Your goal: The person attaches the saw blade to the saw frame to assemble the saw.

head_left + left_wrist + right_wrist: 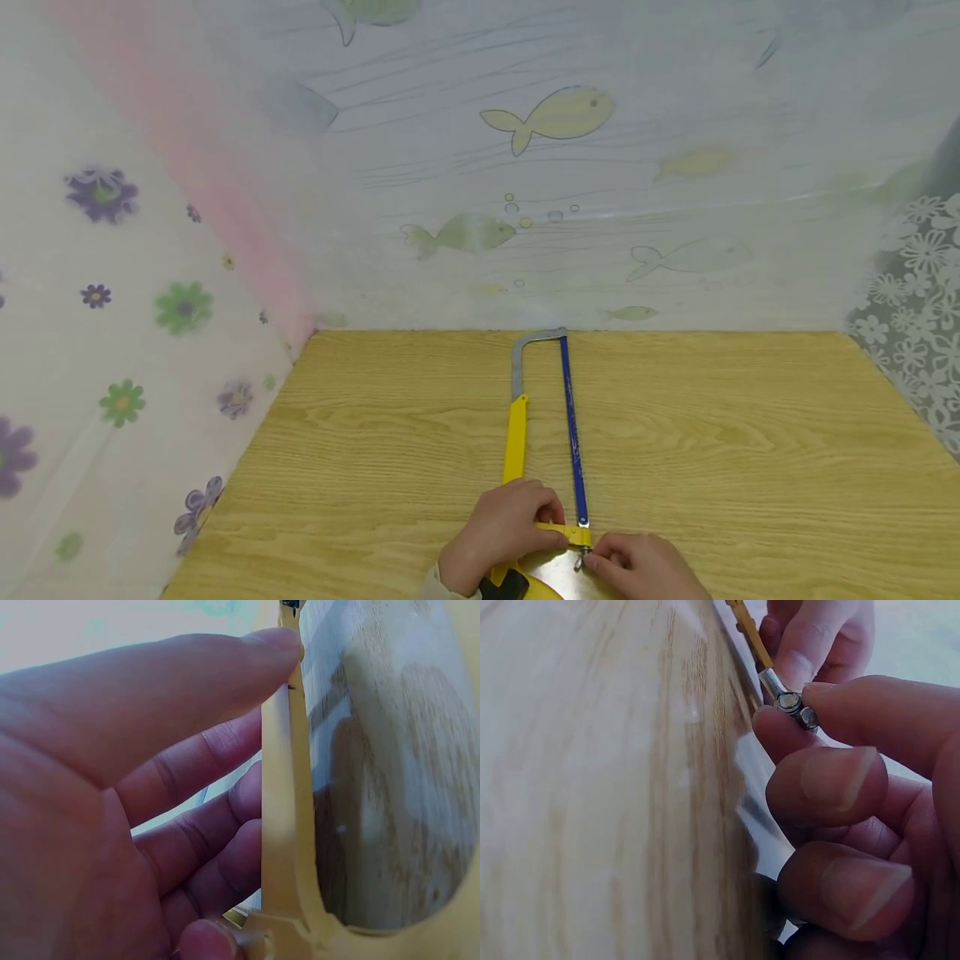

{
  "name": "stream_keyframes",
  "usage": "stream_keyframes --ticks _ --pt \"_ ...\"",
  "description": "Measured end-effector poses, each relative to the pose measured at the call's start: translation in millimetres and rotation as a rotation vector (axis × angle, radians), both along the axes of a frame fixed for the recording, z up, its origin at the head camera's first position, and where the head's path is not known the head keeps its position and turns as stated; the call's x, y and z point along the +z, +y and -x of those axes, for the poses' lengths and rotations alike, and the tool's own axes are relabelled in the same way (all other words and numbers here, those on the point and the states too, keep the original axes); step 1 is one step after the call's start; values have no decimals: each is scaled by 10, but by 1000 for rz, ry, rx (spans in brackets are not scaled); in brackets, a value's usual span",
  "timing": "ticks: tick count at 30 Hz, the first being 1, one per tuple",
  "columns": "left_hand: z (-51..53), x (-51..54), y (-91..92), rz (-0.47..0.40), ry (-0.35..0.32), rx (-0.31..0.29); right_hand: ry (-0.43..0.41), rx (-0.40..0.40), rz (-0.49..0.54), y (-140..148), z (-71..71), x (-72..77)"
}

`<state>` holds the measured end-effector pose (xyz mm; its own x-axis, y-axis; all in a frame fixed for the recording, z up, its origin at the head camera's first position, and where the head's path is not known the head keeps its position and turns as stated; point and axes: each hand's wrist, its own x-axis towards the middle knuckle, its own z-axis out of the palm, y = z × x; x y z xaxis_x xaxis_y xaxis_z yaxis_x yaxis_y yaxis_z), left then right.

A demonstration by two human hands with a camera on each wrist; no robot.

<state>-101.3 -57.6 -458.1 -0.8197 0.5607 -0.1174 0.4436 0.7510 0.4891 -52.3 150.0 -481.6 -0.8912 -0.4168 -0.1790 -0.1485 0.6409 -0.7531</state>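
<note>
A hacksaw with a yellow frame and a grey front bow lies on the wood-grain table. Its blue blade runs from the bow's far tip to a yellow bracket at the near end. My left hand grips the yellow handle part, thumb on one side and fingers on the other in the left wrist view. With thumb and forefinger, my right hand pinches the small metal wing nut behind the bracket. Most of the handle is hidden under the left hand and by the frame's lower edge.
The wood-grain table stretches out on both sides of the saw. Behind it hangs a sheet printed with fish, close to the saw's far tip. A flowered sheet borders the left side, and a white flower pattern the right.
</note>
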Motion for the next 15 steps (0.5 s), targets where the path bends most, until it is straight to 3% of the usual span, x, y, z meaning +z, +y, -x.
stream_keyframes --ticks 9,15 --pt "4 -7 -3 -3 -5 1 -79 -60 6 -11 2 24" --pt "-3 -1 -4 2 -2 -2 -83 -75 11 -8 1 12"
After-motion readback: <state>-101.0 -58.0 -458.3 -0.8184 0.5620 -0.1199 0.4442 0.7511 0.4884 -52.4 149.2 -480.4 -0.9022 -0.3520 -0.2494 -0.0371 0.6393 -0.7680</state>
